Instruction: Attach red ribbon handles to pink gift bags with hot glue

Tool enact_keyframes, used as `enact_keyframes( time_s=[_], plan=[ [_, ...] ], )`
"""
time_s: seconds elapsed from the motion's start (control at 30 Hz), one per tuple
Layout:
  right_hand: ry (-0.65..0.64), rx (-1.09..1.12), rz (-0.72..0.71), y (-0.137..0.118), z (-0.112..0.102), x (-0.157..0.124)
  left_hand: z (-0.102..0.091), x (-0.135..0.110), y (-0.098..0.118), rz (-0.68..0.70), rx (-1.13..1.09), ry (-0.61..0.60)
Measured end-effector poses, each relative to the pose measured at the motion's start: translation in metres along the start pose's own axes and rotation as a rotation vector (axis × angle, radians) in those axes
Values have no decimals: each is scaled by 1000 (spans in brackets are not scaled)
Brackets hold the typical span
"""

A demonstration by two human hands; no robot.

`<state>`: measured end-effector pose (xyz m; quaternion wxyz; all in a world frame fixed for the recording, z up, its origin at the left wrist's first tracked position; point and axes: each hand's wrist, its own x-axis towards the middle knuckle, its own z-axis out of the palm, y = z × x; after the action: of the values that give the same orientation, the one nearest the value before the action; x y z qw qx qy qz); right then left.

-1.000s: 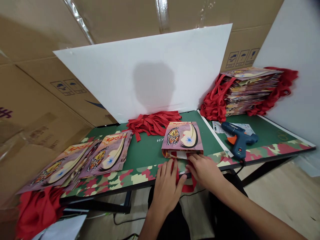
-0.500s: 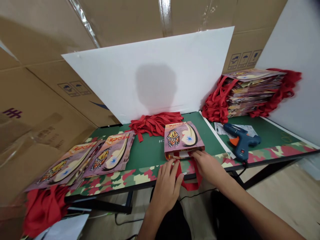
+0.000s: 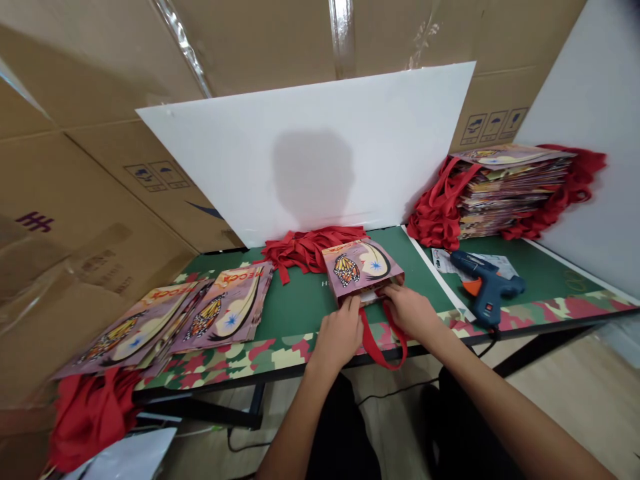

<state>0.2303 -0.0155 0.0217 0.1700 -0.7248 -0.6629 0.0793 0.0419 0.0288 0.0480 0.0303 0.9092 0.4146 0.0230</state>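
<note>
Just bag (image 3: 361, 268) beyond both grips

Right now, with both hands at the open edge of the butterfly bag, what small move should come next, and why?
Probably press the red handle ends flat inside the bag mouth. The left hand and right hand both pinch that near edge, and the handle loop hangs over the table edge.

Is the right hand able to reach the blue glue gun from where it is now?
Probably yes. The glue gun lies on the table to the right of the right hand, with only bare mat between them. But that hand now grips the butterfly bag and must let go first.
</note>
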Motion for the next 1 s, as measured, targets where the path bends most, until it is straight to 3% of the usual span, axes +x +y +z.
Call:
enact_keyframes(
  time_s=[0.2,0.6,1.0],
  plan=[
    [-38,-49,8,-1,-10,4,-3,2,-1,-6,-9,4],
    [-90,-125,-70,-8,-24,3,22,2,4,-80,21,131],
    [-19,-95,-65,-13,-12,1,28,-2,6,-79,-8,285]
  ],
)
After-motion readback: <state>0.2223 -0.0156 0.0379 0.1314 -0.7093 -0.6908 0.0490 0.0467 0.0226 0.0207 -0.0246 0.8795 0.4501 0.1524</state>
